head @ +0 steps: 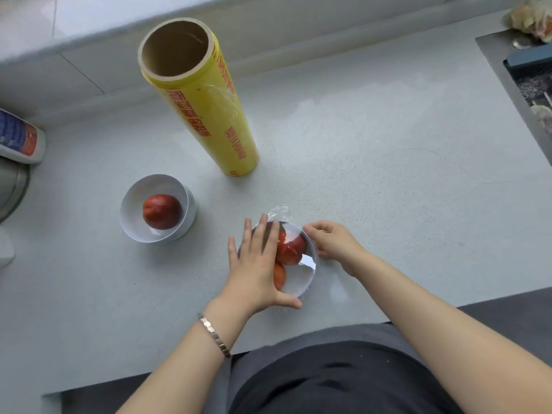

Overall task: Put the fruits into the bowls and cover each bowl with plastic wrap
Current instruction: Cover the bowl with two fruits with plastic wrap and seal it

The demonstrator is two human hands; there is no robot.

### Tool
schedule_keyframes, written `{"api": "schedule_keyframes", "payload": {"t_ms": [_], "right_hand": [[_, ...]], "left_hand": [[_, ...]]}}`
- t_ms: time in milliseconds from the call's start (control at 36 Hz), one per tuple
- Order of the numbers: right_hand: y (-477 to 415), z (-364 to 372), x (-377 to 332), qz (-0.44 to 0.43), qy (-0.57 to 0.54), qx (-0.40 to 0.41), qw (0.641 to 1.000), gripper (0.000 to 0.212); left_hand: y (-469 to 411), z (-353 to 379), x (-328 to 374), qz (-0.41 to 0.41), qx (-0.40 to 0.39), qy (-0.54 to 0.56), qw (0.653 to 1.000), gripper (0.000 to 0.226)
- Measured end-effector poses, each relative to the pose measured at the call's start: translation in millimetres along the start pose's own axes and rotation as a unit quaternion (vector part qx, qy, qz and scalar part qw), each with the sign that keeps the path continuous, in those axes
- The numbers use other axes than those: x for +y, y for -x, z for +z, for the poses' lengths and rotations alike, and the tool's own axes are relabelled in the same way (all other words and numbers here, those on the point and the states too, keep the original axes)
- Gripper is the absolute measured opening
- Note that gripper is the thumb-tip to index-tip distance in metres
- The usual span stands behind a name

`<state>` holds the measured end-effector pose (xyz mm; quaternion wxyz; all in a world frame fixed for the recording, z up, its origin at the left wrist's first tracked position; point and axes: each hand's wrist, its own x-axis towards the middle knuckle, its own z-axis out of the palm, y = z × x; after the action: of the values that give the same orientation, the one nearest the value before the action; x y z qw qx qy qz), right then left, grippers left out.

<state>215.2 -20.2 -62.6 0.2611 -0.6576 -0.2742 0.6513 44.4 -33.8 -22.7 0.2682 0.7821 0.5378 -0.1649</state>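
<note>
A white bowl (307, 279) near the counter's front edge holds red fruits (291, 249) under a sheet of plastic wrap (279, 212) that bunches at the far rim. My left hand (257, 264) lies flat over the bowl's left half, thumb hooked around the near rim. My right hand (331, 239) pinches the wrap at the bowl's right rim. A second white bowl (134, 198) to the left holds one red fruit (162, 211) and has no cover. The yellow plastic wrap roll (206, 106) stands upright behind them.
A white bottle with a blue label (18, 137) and a metal lid (13, 186) sit at the left edge. A sink (525, 70) is cut into the counter at the far right. The light counter (388, 162) meets a wall ledge at the back.
</note>
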Motion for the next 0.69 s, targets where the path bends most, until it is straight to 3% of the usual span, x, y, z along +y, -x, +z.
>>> {"api": "schedule_keyframes", "payload": {"t_ms": [111,194,333,500,694], "right_hand": [[-1.9,3.5,-5.4,-0.031,0.095,0.019,0.995,0.024],[-0.6,6.6,-4.2,-0.073,0.147,0.081,0.983,0.027],[13.6,16.5,-7.0,-0.139,0.145,0.158,0.967,0.018],[22.5,19.3,-5.4,-0.219,0.16,0.188,0.944,0.015],[15.7,4.5,3.0,-0.204,0.188,0.194,0.941,0.014]], "left_hand": [[-8.9,-0.4,5.8,-0.001,-0.026,-0.026,0.999,0.144],[-12.6,2.9,9.8,-0.023,-0.022,-0.017,0.999,0.144],[-14.3,3.5,13.3,-0.042,-0.017,-0.003,0.999,0.144],[-13.5,2.6,12.9,-0.044,-0.016,0.005,0.999,0.143],[-14.2,2.6,14.0,-0.045,-0.016,0.007,0.999,0.143]]}}
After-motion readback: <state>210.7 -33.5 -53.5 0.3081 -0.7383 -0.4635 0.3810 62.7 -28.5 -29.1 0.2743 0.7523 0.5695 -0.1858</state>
